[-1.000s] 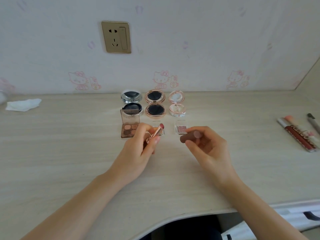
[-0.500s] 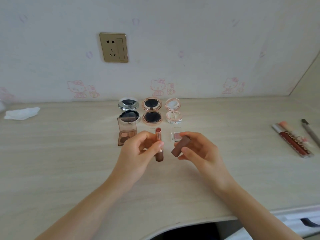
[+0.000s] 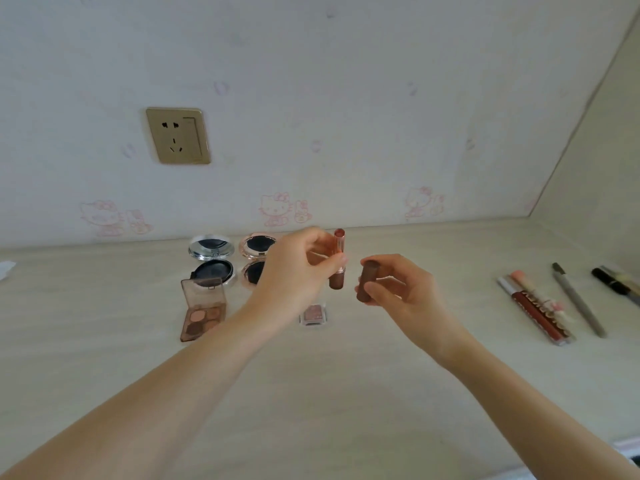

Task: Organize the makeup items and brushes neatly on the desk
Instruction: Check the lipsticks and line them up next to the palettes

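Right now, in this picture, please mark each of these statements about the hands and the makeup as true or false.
1. The left hand holds an uncapped lipstick upright. True.
2. The right hand is empty. False: it holds the brown lipstick cap.
3. The cap is already on the lipstick. False: the two are apart, side by side.
4. The eyeshadow palette lies open on the desk. True.
5. The lip gloss tube lies to the left of the hands. False: it lies to the right.
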Demonstrator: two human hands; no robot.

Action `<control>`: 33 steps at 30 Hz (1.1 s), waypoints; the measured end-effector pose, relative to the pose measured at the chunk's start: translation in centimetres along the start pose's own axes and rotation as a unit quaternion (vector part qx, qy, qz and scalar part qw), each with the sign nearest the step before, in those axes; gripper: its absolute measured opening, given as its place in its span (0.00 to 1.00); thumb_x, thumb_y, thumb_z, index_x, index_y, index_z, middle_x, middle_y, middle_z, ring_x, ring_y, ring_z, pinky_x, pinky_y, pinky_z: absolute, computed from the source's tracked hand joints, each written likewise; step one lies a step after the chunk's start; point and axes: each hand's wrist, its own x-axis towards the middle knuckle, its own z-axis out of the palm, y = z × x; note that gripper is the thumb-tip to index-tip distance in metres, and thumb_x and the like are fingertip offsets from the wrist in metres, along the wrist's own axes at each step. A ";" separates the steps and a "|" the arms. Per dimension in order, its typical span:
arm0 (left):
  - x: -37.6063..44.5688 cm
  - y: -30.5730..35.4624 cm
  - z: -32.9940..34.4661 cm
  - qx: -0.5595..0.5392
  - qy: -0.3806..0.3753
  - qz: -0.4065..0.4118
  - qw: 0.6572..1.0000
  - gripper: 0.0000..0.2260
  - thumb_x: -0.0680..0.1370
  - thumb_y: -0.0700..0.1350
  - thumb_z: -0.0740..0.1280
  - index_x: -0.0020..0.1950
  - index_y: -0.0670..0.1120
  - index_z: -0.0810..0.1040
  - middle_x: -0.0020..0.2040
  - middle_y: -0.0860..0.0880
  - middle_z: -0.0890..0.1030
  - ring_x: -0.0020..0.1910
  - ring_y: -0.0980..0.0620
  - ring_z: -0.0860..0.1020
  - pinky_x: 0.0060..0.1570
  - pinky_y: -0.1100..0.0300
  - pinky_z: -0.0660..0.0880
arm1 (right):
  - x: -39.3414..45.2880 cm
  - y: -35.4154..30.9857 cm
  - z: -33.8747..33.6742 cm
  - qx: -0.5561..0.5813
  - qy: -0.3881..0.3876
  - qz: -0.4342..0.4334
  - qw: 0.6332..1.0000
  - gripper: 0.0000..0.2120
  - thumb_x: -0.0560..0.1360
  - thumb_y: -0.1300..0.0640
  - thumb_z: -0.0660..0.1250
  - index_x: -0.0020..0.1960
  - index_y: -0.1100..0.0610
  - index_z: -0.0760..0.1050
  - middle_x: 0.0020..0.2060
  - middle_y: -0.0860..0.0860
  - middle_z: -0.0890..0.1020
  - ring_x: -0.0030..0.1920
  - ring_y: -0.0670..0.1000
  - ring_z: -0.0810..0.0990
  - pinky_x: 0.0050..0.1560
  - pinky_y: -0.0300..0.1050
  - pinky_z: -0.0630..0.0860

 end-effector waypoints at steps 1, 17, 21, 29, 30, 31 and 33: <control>1.0 0.3 0.4 0.011 -0.001 0.003 1.000 0.05 0.72 0.42 0.74 0.41 0.50 0.79 0.37 0.54 0.84 0.36 0.59 0.82 0.42 0.61 0.79 | 0.7 0.1 -0.6 -0.012 0.007 0.000 1.000 0.16 0.75 0.69 0.65 0.51 0.48 0.76 0.40 0.49 0.83 0.44 0.52 0.84 0.50 0.49 0.81; 10.8 -2.2 5.6 0.084 -0.075 -0.112 0.987 0.08 0.67 0.36 0.74 0.42 0.43 0.78 0.42 0.42 0.84 0.42 0.45 0.84 0.47 0.48 0.81 | 9.4 3.6 -2.7 -0.164 0.023 0.070 0.984 0.08 0.71 0.63 0.66 0.46 0.52 0.76 0.33 0.44 0.85 0.40 0.39 0.81 0.41 0.32 0.74; 11.5 -2.9 5.7 0.153 -0.107 -0.107 0.976 0.08 0.66 0.36 0.75 0.42 0.42 0.79 0.42 0.43 0.83 0.45 0.45 0.82 0.48 0.48 0.80 | 9.8 5.1 -1.9 -0.184 0.003 0.083 0.979 0.08 0.71 0.63 0.66 0.46 0.51 0.76 0.33 0.44 0.84 0.37 0.36 0.80 0.35 0.27 0.70; 12.4 -3.6 5.9 0.226 -0.165 -0.111 0.954 0.10 0.65 0.36 0.76 0.44 0.39 0.80 0.43 0.42 0.84 0.43 0.45 0.83 0.46 0.50 0.81 | 10.3 7.1 -1.1 -0.213 -0.009 0.083 0.973 0.09 0.70 0.62 0.66 0.44 0.49 0.76 0.33 0.43 0.84 0.42 0.41 0.81 0.45 0.36 0.76; 12.5 -3.6 5.9 0.227 -0.169 -0.110 0.953 0.10 0.65 0.36 0.75 0.44 0.40 0.80 0.43 0.42 0.84 0.43 0.45 0.83 0.46 0.50 0.81 | 10.3 7.3 -1.0 -0.213 -0.010 0.081 0.974 0.10 0.70 0.62 0.66 0.43 0.48 0.76 0.33 0.42 0.84 0.41 0.40 0.81 0.45 0.34 0.76; 12.5 -3.6 5.9 0.228 -0.171 -0.111 0.952 0.09 0.65 0.36 0.75 0.44 0.40 0.80 0.43 0.42 0.84 0.43 0.45 0.83 0.46 0.49 0.81 | 10.4 7.5 -1.0 -0.210 -0.009 0.080 0.974 0.10 0.69 0.62 0.66 0.42 0.47 0.76 0.33 0.42 0.84 0.39 0.39 0.81 0.44 0.32 0.75; 12.6 -3.7 5.8 0.229 -0.173 -0.113 0.951 0.09 0.65 0.36 0.75 0.43 0.41 0.79 0.43 0.41 0.83 0.43 0.44 0.83 0.46 0.49 0.81 | 10.5 7.7 -0.9 -0.206 -0.008 0.080 0.975 0.11 0.68 0.62 0.66 0.41 0.45 0.75 0.33 0.39 0.83 0.39 0.37 0.80 0.41 0.27 0.74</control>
